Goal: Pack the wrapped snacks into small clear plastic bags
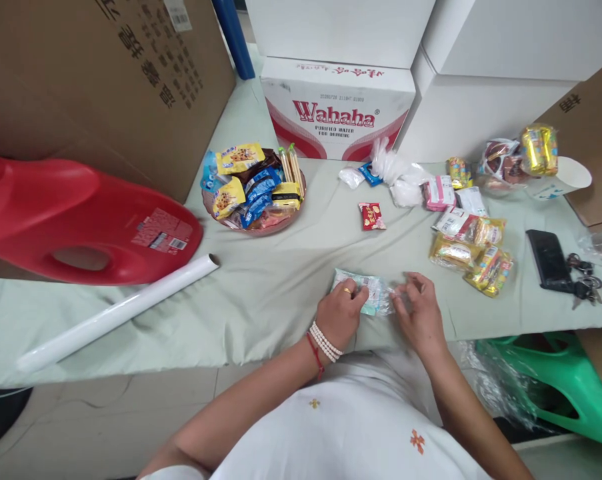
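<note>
A clear plastic bag with a pale green snack packet inside lies on the cloth near the table's front edge. My left hand, with a ring and bead bracelets, presses down on the bag's left part with curled fingers. My right hand pinches the bag's right end between closed fingers. A small red packet lies further back in the middle.
A pink bowl full of snack packets sits back left. Loose wrapped snacks, a phone and keys lie at right. A red jug, white roll, Wahaha carton and green stool surround the table.
</note>
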A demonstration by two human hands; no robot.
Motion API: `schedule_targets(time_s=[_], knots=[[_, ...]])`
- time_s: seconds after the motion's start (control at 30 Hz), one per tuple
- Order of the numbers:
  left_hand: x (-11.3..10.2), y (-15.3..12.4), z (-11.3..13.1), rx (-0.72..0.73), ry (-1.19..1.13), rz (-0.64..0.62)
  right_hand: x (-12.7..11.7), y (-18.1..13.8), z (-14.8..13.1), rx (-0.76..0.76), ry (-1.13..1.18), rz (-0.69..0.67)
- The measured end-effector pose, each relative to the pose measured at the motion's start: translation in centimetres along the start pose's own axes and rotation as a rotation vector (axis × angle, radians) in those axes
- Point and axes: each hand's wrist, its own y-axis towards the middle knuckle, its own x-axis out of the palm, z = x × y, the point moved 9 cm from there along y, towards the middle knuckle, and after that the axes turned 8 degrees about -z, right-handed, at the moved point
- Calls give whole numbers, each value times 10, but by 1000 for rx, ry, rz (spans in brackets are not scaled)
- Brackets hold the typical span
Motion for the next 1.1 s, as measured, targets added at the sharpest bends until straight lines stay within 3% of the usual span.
schedule_targets(time_s=[0.13, 0.27, 0.4, 0.47, 0.53, 0.67, 0.77, 0.87, 1.0, 1.1], knots=[[-5, -2, 5, -4, 66, 47, -8, 3, -26, 10, 118, -70], [-13, -1, -2, -15, 27, 71, 22, 19, -69, -145, 124, -129], [-22, 0, -23, 26, -288, 64, 51, 35, -72, -162, 110, -147], [-33, -4, -46, -111, -361, 172, 56, 36, -71, -181, 94, -165], [-39, -9, -64, -291, -286, 246, 57, 35, -71, -196, 75, -171], [-33, -6, -64, -349, -184, 187, 50, 30, -72, -183, 92, -165], [-40, -6, -55, -270, -279, 266, 46, 24, -68, -110, 283, -215], [-54, -11, -36, -121, -379, 370, 44, 13, -58, 36, 632, -281], [-71, -20, 4, 119, -362, 454, 37, -3, -45, 205, 1035, -264], [-73, -26, 41, 383, -297, 442, 32, -13, -39, 263, 1150, -271]])
